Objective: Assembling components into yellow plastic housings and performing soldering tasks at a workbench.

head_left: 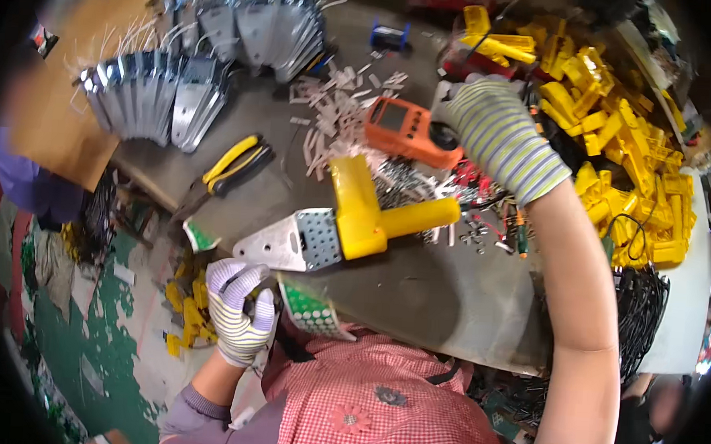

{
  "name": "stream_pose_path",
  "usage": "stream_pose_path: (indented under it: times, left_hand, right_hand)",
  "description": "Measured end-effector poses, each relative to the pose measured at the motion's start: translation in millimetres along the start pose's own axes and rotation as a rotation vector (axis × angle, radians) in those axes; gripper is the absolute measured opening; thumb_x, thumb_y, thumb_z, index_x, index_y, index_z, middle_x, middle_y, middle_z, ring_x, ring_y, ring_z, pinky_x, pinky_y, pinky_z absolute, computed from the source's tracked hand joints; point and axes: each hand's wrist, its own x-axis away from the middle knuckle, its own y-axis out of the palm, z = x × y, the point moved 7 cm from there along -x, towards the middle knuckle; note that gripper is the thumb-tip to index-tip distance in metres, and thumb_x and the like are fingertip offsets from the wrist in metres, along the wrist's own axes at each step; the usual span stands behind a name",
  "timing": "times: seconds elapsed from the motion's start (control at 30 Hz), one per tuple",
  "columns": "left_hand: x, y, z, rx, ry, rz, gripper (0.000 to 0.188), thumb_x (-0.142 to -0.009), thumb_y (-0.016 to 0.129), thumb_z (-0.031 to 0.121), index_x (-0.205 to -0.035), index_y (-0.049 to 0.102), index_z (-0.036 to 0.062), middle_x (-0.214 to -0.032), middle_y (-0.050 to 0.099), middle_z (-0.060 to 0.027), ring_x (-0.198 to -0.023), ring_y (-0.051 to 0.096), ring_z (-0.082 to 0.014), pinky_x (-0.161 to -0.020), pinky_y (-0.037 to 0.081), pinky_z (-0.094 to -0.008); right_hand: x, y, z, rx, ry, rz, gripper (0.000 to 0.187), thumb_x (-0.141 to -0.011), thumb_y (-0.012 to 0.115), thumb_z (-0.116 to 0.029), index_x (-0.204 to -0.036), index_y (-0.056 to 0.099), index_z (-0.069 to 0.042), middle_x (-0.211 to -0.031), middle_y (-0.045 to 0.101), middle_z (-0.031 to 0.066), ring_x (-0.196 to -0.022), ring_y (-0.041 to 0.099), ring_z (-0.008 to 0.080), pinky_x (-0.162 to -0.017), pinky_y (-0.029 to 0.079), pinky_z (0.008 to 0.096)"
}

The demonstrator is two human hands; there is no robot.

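Cluttered grey workbench [448,299], seen from the head camera. Near its front edge, yellow plastic L-shaped handle on a perforated metal plate [347,222]. Left hand [238,308] in a striped glove, just off that edge below the plate, fingers curled, pinching nothing visible. Right hand [497,133], gloved, reaching toward the back, fingers bent over an orange handheld meter [409,128]; grip hard to tell. Probably a fetching step; calls next for a firm grasp on the meter.
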Motion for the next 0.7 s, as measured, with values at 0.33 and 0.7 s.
stream_pose_path:
  times: [0.33,0.7]
  left_hand:
    - [98,48,-20,0.77,-0.877,-0.265,0.027,-0.096,0.069,0.024,-0.11,0.065,0.0022,-0.101,0.065,-0.0048,-0.096,0.059,-0.0126,-0.089,0.049,-0.03]
    - [92,59,-7,1.112,-1.106,-0.458,0.033,-0.095,0.074,0.027,-0.115,0.071,0.0009,-0.1,0.073,-0.0016,-0.088,0.064,-0.0068,-0.081,0.053,-0.0245]
  right_hand:
    - [1,-7,-20,0.079,0.004,0.071,0.03,-0.077,0.067,-0.013,-0.107,0.074,-0.014,-0.099,0.068,0.0061,-0.099,0.063,0.0273,-0.09,0.05,0.0414]
    - [90,-53,-181,-1.011,-0.189,0.156,0.017,-0.075,0.074,-0.017,-0.089,0.07,-0.008,-0.091,0.065,0.0099,-0.089,0.062,0.0302,-0.079,0.051,0.0449]
